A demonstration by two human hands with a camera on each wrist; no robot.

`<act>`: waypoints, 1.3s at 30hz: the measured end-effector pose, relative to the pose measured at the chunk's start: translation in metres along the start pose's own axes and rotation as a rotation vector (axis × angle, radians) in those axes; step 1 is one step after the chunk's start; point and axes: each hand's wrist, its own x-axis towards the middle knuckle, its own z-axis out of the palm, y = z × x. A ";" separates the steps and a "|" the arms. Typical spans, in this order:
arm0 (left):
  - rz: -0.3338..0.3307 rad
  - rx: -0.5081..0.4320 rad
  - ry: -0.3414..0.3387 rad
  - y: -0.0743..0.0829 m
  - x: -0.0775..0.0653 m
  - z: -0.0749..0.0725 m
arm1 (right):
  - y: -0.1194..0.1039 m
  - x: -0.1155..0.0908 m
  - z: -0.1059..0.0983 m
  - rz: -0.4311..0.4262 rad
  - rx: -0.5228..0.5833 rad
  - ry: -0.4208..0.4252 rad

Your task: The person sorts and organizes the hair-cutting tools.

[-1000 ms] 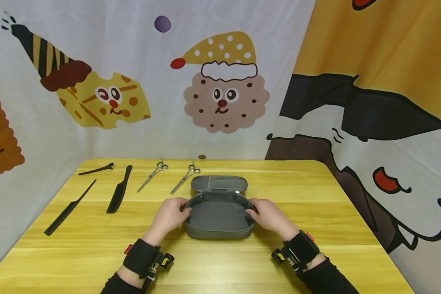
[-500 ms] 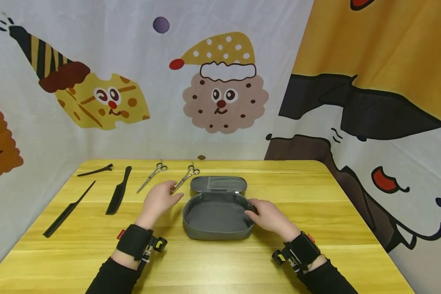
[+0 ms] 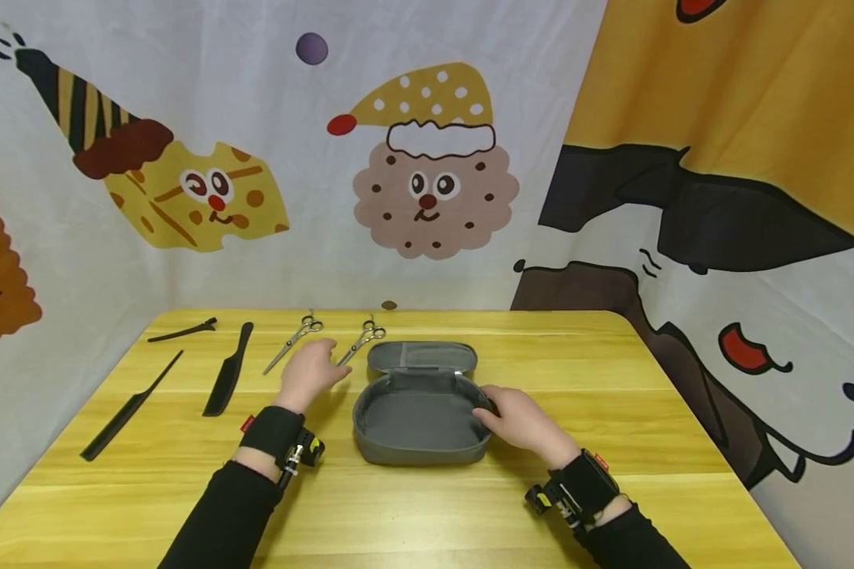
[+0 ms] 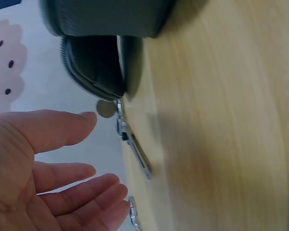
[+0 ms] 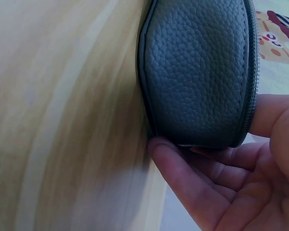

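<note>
A grey zippered case (image 3: pixel 421 457) lies with its lid (image 3: pixel 437 357) folded back on the table. On its right side my right hand (image 3: pixel 525 423) grips the rim, the thumb over the edge; the right wrist view shows the pebbled wall (image 5: pixel 197 72) between thumb and fingers. My left hand (image 3: pixel 307 371) hovers left of the case, close to the nearer pair of scissors (image 3: pixel 360 341), whose blade tips it partly hides. In the left wrist view its thumb and fingers are spread with nothing between them, apart from the scissors (image 4: pixel 132 142). Another pair of scissors (image 3: pixel 293 344) lies further left.
On the left of the wooden table (image 3: pixel 576 363) lie a black handled comb (image 3: pixel 229 371), a black tail comb (image 3: pixel 130 409) and a black hair clip (image 3: pixel 183 329). A printed cloth (image 3: pixel 292 273) hangs behind the table's far edge.
My left hand has let go of the case's left side and moved left and away from me, toward the scissors. My right hand has stayed on the case.
</note>
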 end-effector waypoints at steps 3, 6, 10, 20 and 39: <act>-0.009 0.007 -0.019 -0.002 0.006 0.003 | 0.001 -0.001 0.001 0.000 0.007 -0.005; -0.016 0.024 -0.035 -0.002 0.012 0.005 | 0.001 -0.001 0.001 -0.001 0.008 -0.003; -0.026 0.061 -0.043 -0.002 0.018 0.006 | 0.001 -0.001 0.000 -0.003 0.011 0.003; -0.068 0.094 -0.061 -0.004 0.030 0.012 | -0.001 -0.001 0.001 0.004 0.002 0.014; -0.156 0.083 -0.076 -0.002 0.038 0.023 | 0.000 -0.001 0.001 0.006 0.016 0.014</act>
